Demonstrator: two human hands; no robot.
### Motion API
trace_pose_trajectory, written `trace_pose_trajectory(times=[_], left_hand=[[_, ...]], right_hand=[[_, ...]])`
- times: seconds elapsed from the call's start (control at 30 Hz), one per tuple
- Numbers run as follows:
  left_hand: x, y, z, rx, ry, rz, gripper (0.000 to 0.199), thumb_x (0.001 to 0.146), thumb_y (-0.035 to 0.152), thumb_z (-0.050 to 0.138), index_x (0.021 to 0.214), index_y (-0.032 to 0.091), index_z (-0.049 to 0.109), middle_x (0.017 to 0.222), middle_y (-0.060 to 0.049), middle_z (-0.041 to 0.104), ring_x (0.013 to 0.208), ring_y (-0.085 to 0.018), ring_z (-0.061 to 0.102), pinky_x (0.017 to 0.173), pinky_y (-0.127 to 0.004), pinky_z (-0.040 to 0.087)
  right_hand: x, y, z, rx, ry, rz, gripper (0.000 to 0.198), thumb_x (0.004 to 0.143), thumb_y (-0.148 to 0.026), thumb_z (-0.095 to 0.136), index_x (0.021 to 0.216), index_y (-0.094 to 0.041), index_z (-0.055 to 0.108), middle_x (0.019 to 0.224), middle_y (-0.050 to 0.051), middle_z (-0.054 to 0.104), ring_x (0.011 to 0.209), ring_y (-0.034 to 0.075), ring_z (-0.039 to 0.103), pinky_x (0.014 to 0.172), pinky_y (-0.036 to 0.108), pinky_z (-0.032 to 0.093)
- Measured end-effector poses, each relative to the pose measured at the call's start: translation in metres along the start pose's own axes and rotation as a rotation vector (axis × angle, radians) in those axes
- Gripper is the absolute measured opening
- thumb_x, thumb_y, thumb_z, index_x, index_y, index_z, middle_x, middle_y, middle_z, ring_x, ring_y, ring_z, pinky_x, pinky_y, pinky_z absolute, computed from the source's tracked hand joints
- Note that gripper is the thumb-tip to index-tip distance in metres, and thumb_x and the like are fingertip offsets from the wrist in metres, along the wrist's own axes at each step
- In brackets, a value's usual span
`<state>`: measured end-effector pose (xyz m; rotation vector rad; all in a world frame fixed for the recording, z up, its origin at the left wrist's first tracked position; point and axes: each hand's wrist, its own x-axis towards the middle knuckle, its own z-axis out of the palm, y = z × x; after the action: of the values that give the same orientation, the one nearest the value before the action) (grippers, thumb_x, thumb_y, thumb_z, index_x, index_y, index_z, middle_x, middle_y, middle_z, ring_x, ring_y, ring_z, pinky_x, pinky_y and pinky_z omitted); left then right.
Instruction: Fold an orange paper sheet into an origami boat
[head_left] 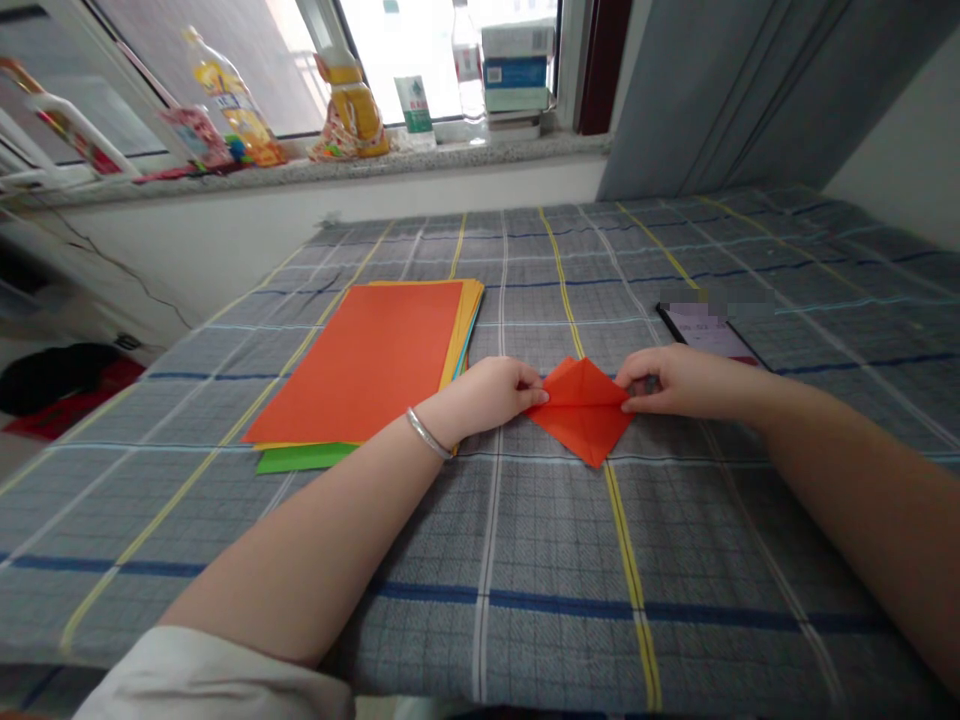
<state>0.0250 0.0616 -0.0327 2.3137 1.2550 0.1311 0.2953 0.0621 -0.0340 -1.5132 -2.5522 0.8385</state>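
orange-topped papers (367,355) near left hand (496,392), phone (703,332) beyond right hand (671,380)

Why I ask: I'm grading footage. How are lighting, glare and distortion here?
Head view: the window is overexposed, washed out; head view: left hand, right hand and folded orange paper are softly lit, main creases readable; head view: the tall yellow bottle leans, probably wide-angle distortion; head view: the phone is partly hidden by blocky pixelation.
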Motion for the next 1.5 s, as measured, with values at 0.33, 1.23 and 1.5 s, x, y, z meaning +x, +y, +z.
trace_pose_trajectory(times=[0.33,1.23,1.5], left_hand=[[0.002,-0.002,-0.001,-0.078,0.024,-0.06,0.02,0.084,0.032,0.057,0.082,0.018,0.071,0.073,0.001,0.066,0.066,-0.012,0.054,0.061,-0.024,0.036],[-0.001,0.015,0.025,0.235,0.304,-0.034,0.024,0.096,0.03,0.046,0.097,0.014,0.064,0.096,-0.009,0.065,0.086,-0.02,0.062,0.082,-0.033,0.05],[0.003,0.014,0.031,0.295,0.336,-0.029,0.022,0.096,0.029,0.046,0.097,0.015,0.062,0.097,-0.008,0.064,0.086,-0.02,0.063,0.081,-0.033,0.051]], right_hand=[[-0.001,-0.002,-0.004,0.052,-0.09,0.075,0.023,0.08,-0.04,0.055,0.081,-0.022,0.07,0.074,0.002,0.069,0.068,0.018,0.06,0.061,0.03,0.041],[0.02,-0.02,0.029,-0.193,0.279,0.119,0.029,0.087,-0.04,0.05,0.064,-0.022,0.052,0.074,0.004,0.065,0.067,0.018,0.054,0.059,0.032,0.033],[0.023,-0.02,0.031,-0.216,0.299,0.12,0.026,0.087,-0.035,0.052,0.064,-0.023,0.049,0.072,0.005,0.062,0.067,0.018,0.053,0.06,0.032,0.034]])
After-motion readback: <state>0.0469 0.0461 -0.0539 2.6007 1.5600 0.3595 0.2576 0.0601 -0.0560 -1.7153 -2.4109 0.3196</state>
